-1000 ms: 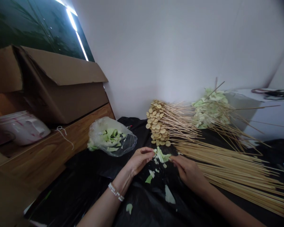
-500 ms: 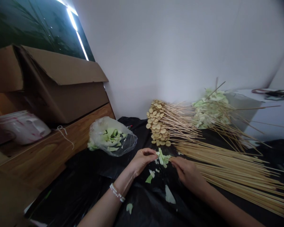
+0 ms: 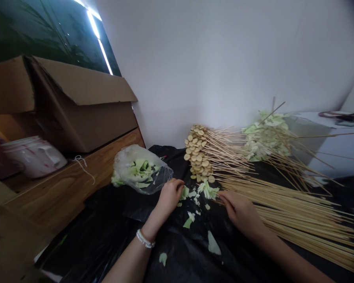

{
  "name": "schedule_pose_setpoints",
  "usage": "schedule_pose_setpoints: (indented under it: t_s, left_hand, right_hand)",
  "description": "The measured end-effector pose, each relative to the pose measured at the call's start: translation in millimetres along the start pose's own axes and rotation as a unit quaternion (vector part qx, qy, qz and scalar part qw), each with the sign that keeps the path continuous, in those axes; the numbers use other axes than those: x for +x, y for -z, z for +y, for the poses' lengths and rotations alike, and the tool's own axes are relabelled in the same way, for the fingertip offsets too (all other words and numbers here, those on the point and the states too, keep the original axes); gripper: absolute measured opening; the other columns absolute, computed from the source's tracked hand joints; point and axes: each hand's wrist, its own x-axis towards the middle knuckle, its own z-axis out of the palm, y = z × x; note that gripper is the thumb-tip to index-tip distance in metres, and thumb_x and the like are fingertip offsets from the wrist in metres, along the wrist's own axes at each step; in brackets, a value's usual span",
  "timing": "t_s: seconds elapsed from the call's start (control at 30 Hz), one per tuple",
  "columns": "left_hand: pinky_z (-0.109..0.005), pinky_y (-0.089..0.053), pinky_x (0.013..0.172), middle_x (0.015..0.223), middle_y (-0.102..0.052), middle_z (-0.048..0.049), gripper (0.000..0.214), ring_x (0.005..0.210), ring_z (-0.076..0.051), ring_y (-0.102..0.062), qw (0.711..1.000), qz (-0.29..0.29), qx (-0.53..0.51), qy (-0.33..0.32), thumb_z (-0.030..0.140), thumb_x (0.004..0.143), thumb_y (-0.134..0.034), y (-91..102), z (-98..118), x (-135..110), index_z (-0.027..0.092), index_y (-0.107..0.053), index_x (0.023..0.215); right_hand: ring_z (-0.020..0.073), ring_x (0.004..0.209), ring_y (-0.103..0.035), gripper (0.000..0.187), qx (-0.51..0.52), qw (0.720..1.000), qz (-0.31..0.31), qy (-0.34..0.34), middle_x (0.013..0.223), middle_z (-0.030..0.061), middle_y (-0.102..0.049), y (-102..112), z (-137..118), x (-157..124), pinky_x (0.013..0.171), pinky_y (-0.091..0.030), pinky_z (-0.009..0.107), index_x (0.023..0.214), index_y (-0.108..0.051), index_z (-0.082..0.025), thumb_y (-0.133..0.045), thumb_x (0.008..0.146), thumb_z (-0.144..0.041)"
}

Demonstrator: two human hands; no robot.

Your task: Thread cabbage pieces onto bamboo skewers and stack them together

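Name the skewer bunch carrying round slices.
The bunch by the wall, tipped with tan discs; the bunch to its right holds green leaves, and the nearer skewers are bare.

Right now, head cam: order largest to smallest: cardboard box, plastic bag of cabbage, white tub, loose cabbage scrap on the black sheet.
Cardboard box.
Then plastic bag of cabbage and white tub, too alike to rank.
Last, loose cabbage scrap, though nearest the camera.

The left hand (image 3: 171, 197) is hanging just above a black plastic sheet (image 3: 177, 251), between a clear plastic bag (image 3: 143, 171) and torn pale-green cabbage pieces (image 3: 205, 190), while the right hand (image 3: 241, 212) is touching the ends of long, thin bamboo skewers (image 3: 295, 216).
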Motion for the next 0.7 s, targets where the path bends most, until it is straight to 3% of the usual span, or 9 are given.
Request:
schedule_pose_setpoints:
  t_s: [0.13,0.27,0.5,0.7]
  left_hand:
    - [-0.033,-0.041,0.085,0.095,-0.069,-0.0132,0.026,0.096,-0.027,-0.059,0.983,-0.061,0.173,0.001,0.017,0.078,-0.06,-3.0,4.1,-7.4,0.018,-0.069,0.103]
    - [-0.033,-0.041,0.083,0.094,-0.068,-0.0122,0.03,0.096,-0.027,-0.059,0.977,-0.086,0.194,0.008,0.014,0.075,-0.063,-1.2,5.7,-8.4,0.019,-0.069,0.104]
    - [-0.026,-0.039,0.068,0.079,-0.066,-0.0032,0.011,0.075,-0.017,-0.059,0.999,0.03,0.038,0.018,0.017,0.079,-0.056,3.6,8.0,-2.4,0.021,-0.066,0.08]
    - [-0.023,-0.04,0.062,0.067,-0.059,0.0015,0.005,0.064,-0.013,-0.054,0.981,0.116,-0.145,0.057,0.024,0.077,-0.058,0.2,3.4,3.6,0.019,-0.059,0.075]
  right_hand:
    - [0.0169,0.083,-0.067,0.026,-0.007,1.0,-0.003,-0.001,0.094,0.0044,-0.071,-0.6,-0.3,-0.1,0.075,-0.052,0.029,0.102,-0.064,-0.021,-0.04,0.093,-0.02]
    - [0.0162,0.081,-0.067,0.026,-0.007,1.0,-0.008,0.006,0.092,0.0041,-0.071,-0.8,-2.3,-0.1,0.072,-0.051,0.028,0.1,-0.065,-0.021,-0.039,0.094,-0.02]
    - [0.0178,0.085,-0.066,0.025,0.005,1.0,0.02,-0.02,0.096,0.005,-0.07,-1.0,-4.5,0.9,0.077,-0.052,0.031,0.102,-0.063,-0.02,-0.039,0.094,-0.022]
    - [0.0191,0.093,-0.065,0.031,0.039,0.998,0.039,-0.008,0.103,0.0075,-0.069,-0.6,-0.6,2.9,0.082,-0.052,0.033,0.116,-0.06,-0.02,-0.038,0.093,-0.019]
